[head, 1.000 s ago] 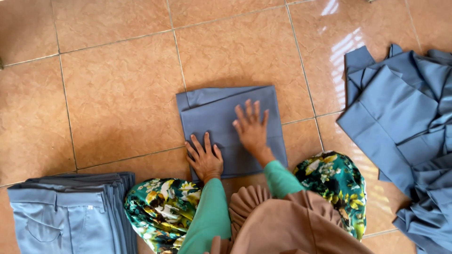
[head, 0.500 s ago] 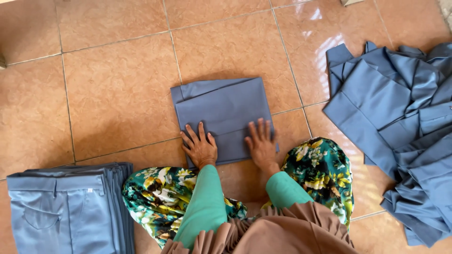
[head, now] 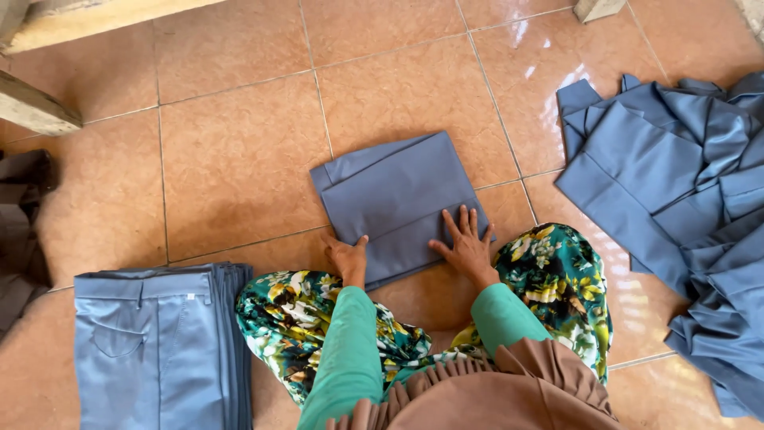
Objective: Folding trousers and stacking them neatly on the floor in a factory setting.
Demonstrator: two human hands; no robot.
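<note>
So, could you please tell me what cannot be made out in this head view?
- Left hand: fingers curl at the folded cloth's edge; whether they grip it is hidden.
- Folded stack: cut off by the bottom edge, so its count is unclear.
- Loose pile: runs past the right edge.
- Dark cloth: cut by the left edge.
- Right hand: lies flat, nothing hidden.

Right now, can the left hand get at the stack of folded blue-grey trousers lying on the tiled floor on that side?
Probably yes. The left hand rests on the folded grey-blue cloth, and only bare floor tiles and the person's own knee separate it from the stack of folded blue-grey trousers.
</note>
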